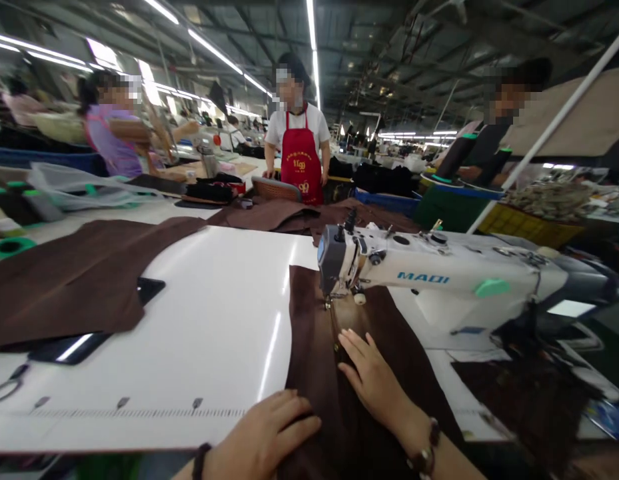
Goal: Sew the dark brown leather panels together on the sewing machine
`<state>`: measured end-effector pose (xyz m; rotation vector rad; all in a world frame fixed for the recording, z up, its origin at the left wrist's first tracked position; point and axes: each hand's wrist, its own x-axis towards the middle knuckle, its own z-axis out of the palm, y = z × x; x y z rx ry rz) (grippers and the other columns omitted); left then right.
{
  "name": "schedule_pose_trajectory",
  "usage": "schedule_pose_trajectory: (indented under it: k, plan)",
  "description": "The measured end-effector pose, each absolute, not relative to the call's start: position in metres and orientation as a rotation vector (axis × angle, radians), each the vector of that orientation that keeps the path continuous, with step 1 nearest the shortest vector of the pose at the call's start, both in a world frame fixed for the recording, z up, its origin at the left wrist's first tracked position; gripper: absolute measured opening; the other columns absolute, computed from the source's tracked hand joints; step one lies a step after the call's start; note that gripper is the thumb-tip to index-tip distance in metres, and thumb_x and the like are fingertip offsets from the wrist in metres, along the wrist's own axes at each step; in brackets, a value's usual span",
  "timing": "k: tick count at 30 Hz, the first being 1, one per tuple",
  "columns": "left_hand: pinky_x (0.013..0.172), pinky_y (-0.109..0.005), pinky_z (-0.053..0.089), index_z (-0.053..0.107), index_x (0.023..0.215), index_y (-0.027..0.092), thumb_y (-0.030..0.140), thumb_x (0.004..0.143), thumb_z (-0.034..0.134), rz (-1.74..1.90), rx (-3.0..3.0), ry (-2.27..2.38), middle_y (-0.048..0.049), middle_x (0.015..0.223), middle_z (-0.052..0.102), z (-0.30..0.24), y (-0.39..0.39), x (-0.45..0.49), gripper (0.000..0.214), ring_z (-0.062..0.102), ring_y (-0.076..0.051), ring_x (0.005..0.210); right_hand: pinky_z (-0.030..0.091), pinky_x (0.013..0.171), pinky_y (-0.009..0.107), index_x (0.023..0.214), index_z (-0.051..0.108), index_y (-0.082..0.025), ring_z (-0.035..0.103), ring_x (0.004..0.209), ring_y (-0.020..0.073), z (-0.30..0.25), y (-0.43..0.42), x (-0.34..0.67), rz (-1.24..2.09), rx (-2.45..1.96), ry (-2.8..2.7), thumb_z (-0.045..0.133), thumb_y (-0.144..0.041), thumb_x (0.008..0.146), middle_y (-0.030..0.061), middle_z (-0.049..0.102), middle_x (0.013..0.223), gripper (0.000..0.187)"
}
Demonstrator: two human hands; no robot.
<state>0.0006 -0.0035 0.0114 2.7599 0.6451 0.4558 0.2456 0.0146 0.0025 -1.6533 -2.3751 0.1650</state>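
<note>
A long piece of dark brown fabric (314, 360) runs under the needle area of a white sewing machine (424, 267) marked MAQI. A seam line with a small brass-coloured bit runs lengthwise along it; what that bit is I cannot make out. My right hand (374, 383) lies on the fabric just in front of the presser foot (328, 305), its fingers stretched out and thumb apart. Nearer the front edge, my left hand (269, 430) rests palm down with its fingertips over the fabric's left edge. Both hands look open, pressing on the cloth rather than gripping it.
Brown fabric panels (84, 273) lie at the left, partly over a dark flat object (69, 348). A ruler scale (154, 413) runs along the table's front. More dark cloth (529, 400) sits at right. A person in a red apron (302, 160) stands beyond the table.
</note>
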Motion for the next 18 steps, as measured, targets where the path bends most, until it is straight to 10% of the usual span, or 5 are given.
schedule_pose_trajectory:
  k: [18]
  plan:
    - [0.109, -0.026, 0.034, 0.04, 0.127, 0.027, 0.034, 0.093, 0.028, 0.695, 2.511, 0.343, -0.0024, 0.12, 0.055, 0.041, -0.003, -0.007, 0.037, 0.05, -0.01, 0.114, 0.025, 0.108, 0.051, 0.132, 0.04, -0.012, 0.03, 0.13, 0.0216, 0.01, 0.009, 0.246, 0.251, -1.664, -2.439, 0.035, -0.016, 0.089, 0.0097, 0.035, 0.139, 0.044]
